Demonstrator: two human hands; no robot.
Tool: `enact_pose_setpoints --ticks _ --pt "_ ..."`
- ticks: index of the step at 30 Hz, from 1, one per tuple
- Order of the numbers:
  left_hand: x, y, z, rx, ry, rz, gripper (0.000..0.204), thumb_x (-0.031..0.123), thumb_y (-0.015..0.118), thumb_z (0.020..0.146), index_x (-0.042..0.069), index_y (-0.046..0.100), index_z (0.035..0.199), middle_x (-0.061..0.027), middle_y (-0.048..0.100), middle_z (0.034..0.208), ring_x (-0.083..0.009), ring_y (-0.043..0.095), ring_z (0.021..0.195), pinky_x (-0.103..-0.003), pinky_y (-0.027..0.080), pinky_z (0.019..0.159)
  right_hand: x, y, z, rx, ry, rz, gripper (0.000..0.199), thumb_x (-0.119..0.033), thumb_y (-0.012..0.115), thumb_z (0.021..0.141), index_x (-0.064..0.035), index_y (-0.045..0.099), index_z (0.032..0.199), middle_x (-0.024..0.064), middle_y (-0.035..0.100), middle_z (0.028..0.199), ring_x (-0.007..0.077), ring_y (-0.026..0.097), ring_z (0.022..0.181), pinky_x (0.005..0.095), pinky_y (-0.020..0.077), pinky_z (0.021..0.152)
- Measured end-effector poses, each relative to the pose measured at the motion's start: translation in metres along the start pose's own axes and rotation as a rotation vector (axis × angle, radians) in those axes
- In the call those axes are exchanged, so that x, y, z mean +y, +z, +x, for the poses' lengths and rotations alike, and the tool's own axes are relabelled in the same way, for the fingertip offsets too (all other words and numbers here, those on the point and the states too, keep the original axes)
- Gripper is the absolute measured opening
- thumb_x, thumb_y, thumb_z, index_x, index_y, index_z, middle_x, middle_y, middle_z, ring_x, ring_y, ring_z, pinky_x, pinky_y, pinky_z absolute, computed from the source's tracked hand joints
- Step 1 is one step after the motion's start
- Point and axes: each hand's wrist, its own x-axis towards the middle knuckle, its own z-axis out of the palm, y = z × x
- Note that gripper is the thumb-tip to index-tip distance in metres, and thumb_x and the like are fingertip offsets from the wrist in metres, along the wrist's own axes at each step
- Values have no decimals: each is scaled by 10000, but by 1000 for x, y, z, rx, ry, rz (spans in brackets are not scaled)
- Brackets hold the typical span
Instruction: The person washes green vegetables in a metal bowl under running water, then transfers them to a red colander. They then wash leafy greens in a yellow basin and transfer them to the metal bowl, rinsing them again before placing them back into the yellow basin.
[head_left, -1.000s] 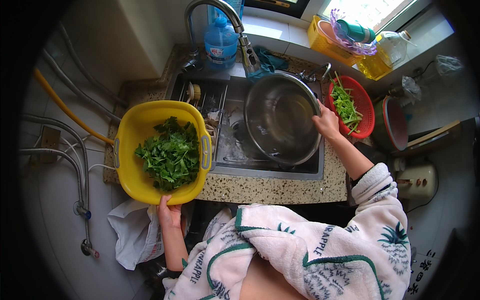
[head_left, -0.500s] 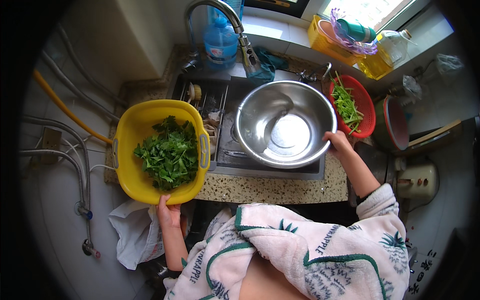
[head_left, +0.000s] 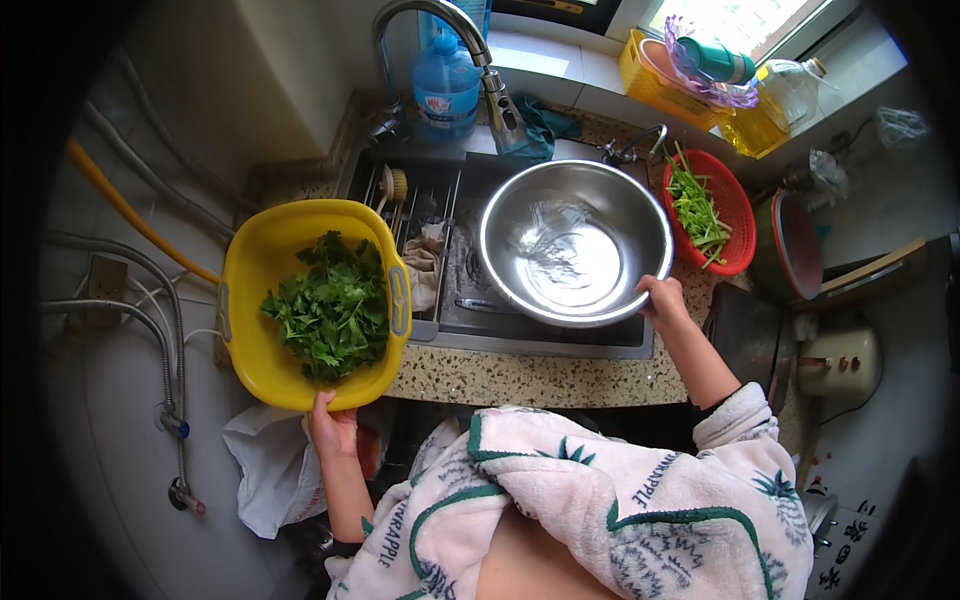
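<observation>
A yellow plastic basin point(head_left: 255, 350) with grey handles holds a heap of leafy greens point(head_left: 330, 310). My left hand point(head_left: 332, 425) grips its near rim, thumb on top and fingers hidden below. Over the sink sits a wide stainless steel bowl point(head_left: 520, 245) with what looks like a little water in the bottom. My right hand point(head_left: 663, 298) is closed on the bowl's near right rim. Right of the bowl, a red colander point(head_left: 742, 225) contains cut green stalks point(head_left: 697, 205).
A curved faucet point(head_left: 500, 105) hangs behind the bowl, beside a blue bottle point(head_left: 445, 100). A brush point(head_left: 393, 185) and cloth point(head_left: 423, 270) lie in the sink rack; a knife point(head_left: 485, 305) rests in the sink point(head_left: 590, 340). An oil jug point(head_left: 785, 95) stands on the sill.
The steel bowl's left rim has shifted slightly right and its shine has changed, suggesting less tilt. My right hand moved a little left and nearer me. The yellow basin moved slightly left.
</observation>
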Motion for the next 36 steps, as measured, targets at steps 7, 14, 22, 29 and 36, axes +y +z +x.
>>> enact_pose_setpoints --ticks 7,14,22,29,36 --pt "-1 0 5 -30 -24 17 206 33 555 773 60 541 977 -39 580 880 -191 620 771 -313 561 605 -7 9 25 96 -392 -364 339 -110 571 659 -9 600 982 138 646 790 288 634 656 369 505 624" --pt "-1 1 9 -30 -35 13 211 27 556 770 66 540 978 -40 579 882 -194 620 764 -322 562 598 -45 38 -12 273 -831 -815 574 -118 556 698 -231 509 1258 188 636 918 375 619 784 440 488 724" --pt "-2 -3 12 -33 -40 -6 226 24 553 767 75 538 987 -36 577 893 -192 618 776 -321 563 603 -54 38 -46 326 -1673 -949 587 -69 553 708 -224 524 1274 257 596 1058 291 633 637 346 514 575" --pt "-3 -5 20 -64 -44 18 236 24 553 768 77 535 997 -36 573 890 -191 619 760 -319 568 602 -64 24 -63 327 -1823 -880 514 -74 555 709 -171 585 1213 270 568 1134 246 628 612 307 489 530" --pt "-4 3 21 -73 -50 -3 146 26 551 770 62 540 911 -37 579 812 -191 624 703 -321 572 585 -67 19 -69 340 -1828 -875 484 -69 553 715 -157 604 1188 257 570 1145 227 622 602 302 487 532"
